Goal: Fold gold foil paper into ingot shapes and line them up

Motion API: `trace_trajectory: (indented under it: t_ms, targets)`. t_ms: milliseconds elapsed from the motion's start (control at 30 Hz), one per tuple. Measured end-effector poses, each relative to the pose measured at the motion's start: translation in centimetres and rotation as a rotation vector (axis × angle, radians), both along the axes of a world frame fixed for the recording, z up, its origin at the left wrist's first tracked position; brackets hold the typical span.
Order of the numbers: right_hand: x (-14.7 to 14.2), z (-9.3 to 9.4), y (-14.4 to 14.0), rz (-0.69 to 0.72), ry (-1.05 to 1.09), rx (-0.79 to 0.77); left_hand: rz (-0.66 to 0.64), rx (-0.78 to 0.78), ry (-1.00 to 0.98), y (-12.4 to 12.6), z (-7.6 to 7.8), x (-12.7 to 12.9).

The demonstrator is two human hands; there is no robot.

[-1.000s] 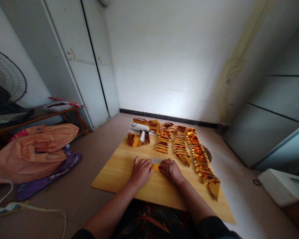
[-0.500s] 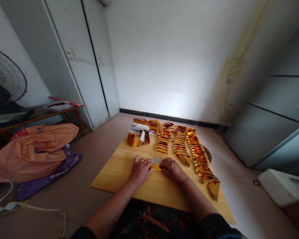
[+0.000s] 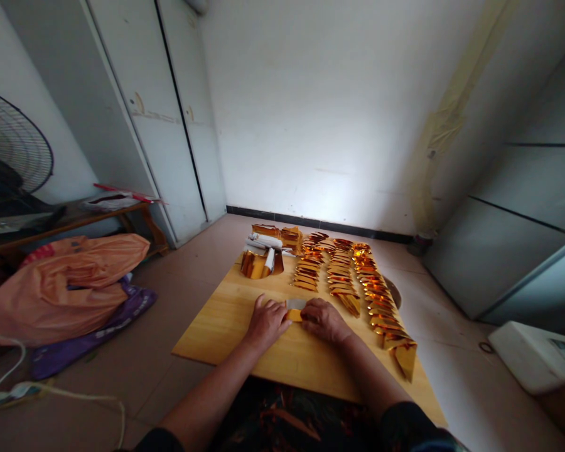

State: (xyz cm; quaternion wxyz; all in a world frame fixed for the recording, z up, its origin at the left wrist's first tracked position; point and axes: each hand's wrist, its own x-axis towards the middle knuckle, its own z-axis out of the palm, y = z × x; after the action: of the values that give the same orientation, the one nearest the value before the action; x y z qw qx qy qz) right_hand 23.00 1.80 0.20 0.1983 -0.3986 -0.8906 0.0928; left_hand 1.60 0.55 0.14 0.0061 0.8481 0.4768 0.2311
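Observation:
A small sheet of gold foil paper (image 3: 295,315), its pale side showing along the far part, lies on the wooden board (image 3: 221,333) between my hands. My left hand (image 3: 266,323) grips its left end, fingers closed. At the right end my right hand (image 3: 326,320) is closed on the same sheet, with fingertips curled over the edge. Beyond my hands and to the right stand rows of folded gold foil pieces (image 3: 343,263). A curved stack of gold foil sheets (image 3: 254,263) sits at the back left of the board.
White rolled paper (image 3: 265,241) and another gold foil bundle (image 3: 290,237) lie at the board's far edge. Left on the floor are an orange plastic bag (image 3: 66,295) and a purple bag (image 3: 94,333). A white box (image 3: 537,351) is at the right.
My hands have drawn very slightly closer together along the gold foil paper. The rows and stacks around them stay where they were.

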Motion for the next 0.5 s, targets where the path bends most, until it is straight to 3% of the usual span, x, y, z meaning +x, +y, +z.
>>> trace_trajectory:
  t_ms: [233, 500]
  targets:
    - [-0.2, -0.8, 0.1, -0.042, 0.017, 0.049, 0.016, 0.006, 0.011, 0.2, -0.3, 0.0]
    - [-0.1, -1.9, -0.1, -0.076, -0.052, 0.224, -0.018, 0.035, 0.023, -0.2, -0.1, -0.1]
